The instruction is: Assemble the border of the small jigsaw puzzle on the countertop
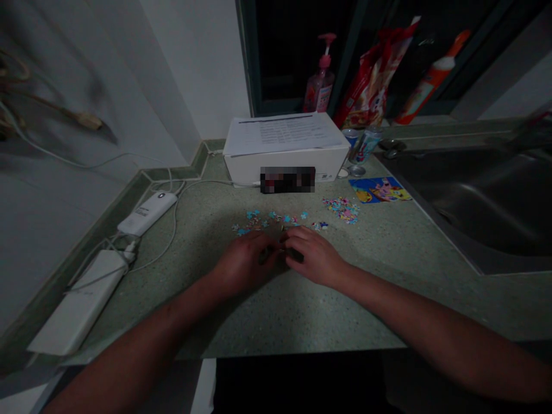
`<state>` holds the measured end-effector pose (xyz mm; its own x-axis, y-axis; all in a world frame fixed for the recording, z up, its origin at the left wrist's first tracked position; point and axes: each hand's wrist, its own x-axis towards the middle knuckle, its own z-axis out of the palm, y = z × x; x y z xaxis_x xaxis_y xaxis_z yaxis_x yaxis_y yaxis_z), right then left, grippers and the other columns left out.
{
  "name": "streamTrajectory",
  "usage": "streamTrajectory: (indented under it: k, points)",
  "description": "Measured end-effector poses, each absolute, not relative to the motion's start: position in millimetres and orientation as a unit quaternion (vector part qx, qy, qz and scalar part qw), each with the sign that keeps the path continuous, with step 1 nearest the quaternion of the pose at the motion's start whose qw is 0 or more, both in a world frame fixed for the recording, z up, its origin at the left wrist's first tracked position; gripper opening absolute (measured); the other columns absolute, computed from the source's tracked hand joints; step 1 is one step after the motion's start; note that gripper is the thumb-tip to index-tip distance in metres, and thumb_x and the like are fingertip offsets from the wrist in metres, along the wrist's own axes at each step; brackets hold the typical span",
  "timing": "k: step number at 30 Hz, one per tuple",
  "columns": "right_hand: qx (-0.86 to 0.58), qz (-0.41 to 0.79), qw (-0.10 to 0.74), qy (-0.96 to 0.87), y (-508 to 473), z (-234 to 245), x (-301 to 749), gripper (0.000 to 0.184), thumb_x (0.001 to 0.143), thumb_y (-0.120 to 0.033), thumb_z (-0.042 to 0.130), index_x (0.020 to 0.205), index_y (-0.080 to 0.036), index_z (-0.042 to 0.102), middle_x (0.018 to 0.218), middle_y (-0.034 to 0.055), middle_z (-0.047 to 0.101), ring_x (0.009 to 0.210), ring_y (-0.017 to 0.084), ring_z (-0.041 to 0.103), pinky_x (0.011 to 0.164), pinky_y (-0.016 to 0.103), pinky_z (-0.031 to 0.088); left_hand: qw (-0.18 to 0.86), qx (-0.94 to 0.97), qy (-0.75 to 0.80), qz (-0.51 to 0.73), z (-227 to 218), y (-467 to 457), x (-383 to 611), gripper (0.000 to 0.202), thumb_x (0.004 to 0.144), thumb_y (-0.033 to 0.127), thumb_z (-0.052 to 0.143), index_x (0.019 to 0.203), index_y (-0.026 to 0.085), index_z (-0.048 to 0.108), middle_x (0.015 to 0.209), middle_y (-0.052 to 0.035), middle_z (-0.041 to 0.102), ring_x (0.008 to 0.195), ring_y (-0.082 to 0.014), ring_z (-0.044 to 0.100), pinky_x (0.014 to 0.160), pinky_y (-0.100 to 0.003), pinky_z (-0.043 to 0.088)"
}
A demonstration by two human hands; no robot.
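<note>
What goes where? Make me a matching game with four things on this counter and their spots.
Things:
1. puzzle pieces
2. pink pump bottle
3. white box
4. power bank

Spots:
a. far left, beside a cable
b. under a paper sheet
c. scattered on the counter
d. up on the window ledge

Pairs: 1-c, 2-d, 3-b, 4-a.

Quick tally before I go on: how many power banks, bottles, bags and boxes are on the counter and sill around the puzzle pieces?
Power banks: 2
Bottles: 2
Bags: 1
Boxes: 1
Total: 6
</note>
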<state>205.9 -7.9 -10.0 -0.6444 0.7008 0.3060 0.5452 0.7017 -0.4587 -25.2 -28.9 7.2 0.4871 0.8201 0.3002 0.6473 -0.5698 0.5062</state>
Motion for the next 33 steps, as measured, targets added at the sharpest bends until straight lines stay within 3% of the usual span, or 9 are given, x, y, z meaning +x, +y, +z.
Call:
streamTrajectory:
  k: [11,26,33]
  points:
    - [-0.348,0.196,0.246,-0.883,-6,-12,205,0.014,0.090,-0.010,0.074,0.097,-0.022,0.072,0.110,0.0092,0.073,0.110,0.028,0.068,0.099,0.048,0.058,0.015,0.907,0.358,0.223,13,-33,-24,0.013,0.104,0.017,0.058,0.094,0.018,0.066,0.086,-0.0063,0.070,0.079,-0.0220,0.067,0.070,-0.035,0.056]
    - [-0.266,0.158,0.225,-0.924,-12,-10,215,0.003,0.096,-0.022,0.077,0.100,-0.022,0.076,0.115,0.0102,0.072,0.114,0.028,0.068,0.101,0.049,0.056,0.090,0.846,0.428,0.303,18,-23,-31,0.010,0.099,0.016,0.060,0.092,0.021,0.065,0.086,-0.0037,0.069,0.078,-0.0195,0.064,0.068,-0.034,0.051]
    - [-0.327,0.183,0.287,-0.881,-13,-2,218,0.017,0.102,-0.030,0.072,0.117,-0.023,0.072,0.122,0.0117,0.074,0.114,0.027,0.072,0.097,0.046,0.060,0.127,0.853,0.397,0.314,11,-25,-28,0.006,0.099,0.016,0.063,0.095,0.022,0.063,0.087,-0.0031,0.069,0.077,-0.0188,0.065,0.068,-0.034,0.053]
